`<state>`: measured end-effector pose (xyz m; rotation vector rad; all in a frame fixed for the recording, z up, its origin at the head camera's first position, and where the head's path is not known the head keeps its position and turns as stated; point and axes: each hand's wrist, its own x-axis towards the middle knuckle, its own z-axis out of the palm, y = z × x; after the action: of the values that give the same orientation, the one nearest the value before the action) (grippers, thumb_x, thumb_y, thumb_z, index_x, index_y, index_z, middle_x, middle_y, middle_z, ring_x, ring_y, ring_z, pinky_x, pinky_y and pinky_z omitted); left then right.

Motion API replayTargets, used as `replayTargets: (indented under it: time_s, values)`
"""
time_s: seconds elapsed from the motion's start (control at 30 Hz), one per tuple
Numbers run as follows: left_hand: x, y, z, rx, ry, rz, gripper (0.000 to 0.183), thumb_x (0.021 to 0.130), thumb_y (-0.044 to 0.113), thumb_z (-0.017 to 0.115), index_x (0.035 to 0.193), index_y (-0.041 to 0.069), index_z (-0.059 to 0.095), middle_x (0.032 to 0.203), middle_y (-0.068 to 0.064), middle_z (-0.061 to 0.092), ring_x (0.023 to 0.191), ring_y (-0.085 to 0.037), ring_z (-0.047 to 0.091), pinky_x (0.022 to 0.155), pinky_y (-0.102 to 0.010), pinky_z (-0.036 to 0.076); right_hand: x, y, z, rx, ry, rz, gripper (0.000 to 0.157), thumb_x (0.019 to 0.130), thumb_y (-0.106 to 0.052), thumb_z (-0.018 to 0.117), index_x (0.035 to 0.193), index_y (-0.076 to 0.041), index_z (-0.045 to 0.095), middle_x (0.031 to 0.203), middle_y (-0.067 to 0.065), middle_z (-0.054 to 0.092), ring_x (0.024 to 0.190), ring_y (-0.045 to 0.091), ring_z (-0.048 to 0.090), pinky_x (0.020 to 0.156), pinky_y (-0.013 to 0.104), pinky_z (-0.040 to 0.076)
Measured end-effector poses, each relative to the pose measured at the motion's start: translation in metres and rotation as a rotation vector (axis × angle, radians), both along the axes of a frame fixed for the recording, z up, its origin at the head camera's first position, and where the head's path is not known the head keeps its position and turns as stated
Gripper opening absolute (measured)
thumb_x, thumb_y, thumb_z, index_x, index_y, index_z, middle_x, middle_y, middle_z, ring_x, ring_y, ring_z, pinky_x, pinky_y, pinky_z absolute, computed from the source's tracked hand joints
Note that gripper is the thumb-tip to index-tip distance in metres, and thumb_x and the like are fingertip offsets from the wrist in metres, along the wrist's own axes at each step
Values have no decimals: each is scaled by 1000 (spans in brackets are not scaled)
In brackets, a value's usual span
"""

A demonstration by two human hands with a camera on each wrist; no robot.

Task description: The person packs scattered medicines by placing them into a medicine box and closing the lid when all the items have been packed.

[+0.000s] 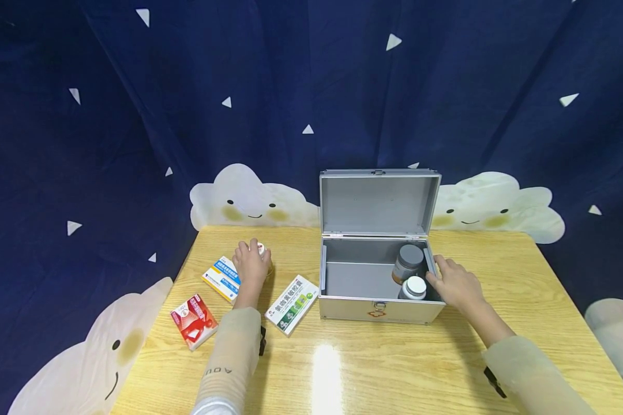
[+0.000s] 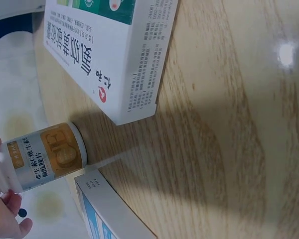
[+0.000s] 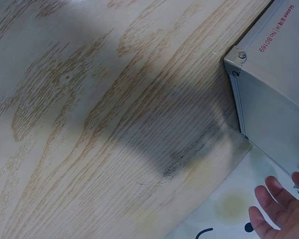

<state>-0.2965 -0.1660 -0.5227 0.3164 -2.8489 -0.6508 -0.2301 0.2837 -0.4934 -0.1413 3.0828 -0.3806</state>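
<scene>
A pill bottle (image 2: 50, 157) with a white and orange label stands on the table, its top held by the fingers of my left hand (image 1: 251, 266). Just left of that hand lies a blue and white medicine box (image 1: 224, 279). A green and white medicine box (image 1: 292, 304) lies to its right. My right hand (image 1: 458, 286) is at the right wall of a silver metal case (image 1: 337, 308), fingers extended. The case's lid is raised. Inside are a grey-capped brown bottle (image 1: 408, 263) and a white-capped bottle (image 1: 413, 289), both at the right end.
A red medicine box (image 1: 194, 321) lies at the left side of the wooden table (image 1: 374, 369). Behind the table hangs a dark blue curtain (image 1: 270, 69) with white triangles and smiling clouds. The case's raised lid (image 1: 379, 204) stands near the curtain.
</scene>
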Motion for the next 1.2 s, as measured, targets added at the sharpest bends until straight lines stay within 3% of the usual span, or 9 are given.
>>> replayTargets:
  time_s: [0.53,0.87,1.2]
  values:
    - [4,7,8,-4,134,-52,42,89,30,55,119,1,47,108,-19,43,102,-33,40,97,-47,29,0,-1,1,-3,-6,3,55,93,-39,38,132,-1,35,124,32,44,107,50,45,75,62,41]
    - [7,18,24,-18,196,-95,40,88,31,55,115,2,50,105,-17,45,101,-33,42,96,-46,30,-1,0,1,-1,-2,2,54,93,-38,39,132,-1,35,124,32,45,106,51,46,74,61,42]
    - [13,31,51,-27,251,-180,38,86,30,59,112,4,52,102,-15,47,97,-31,43,95,-46,30,0,-1,2,-7,-5,6,54,93,-38,40,131,0,35,123,32,45,106,51,45,75,62,41]
